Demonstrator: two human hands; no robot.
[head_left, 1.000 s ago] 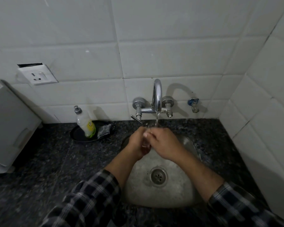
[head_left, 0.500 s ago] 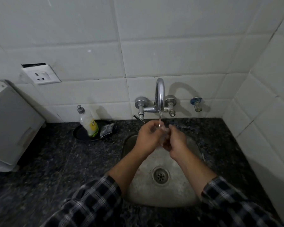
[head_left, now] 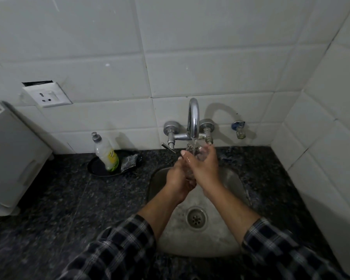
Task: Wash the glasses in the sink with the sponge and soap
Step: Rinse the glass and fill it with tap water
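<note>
1. The left hand [head_left: 179,178] and right hand [head_left: 205,168] are gripping the glass [head_left: 199,154] under the tap [head_left: 193,118] stream, above the sink [head_left: 226,229].
2. Rinsing is apparently proceeding; rotate it slowly, gripping firmly.

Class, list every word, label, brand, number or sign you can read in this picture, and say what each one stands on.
No text here can be read.
Label on the soap bottle: yellow-green, print too blurred to read.
The wall socket: no lettering visible.
The white box at left: no lettering visible.
The glass: no print visible.
</note>
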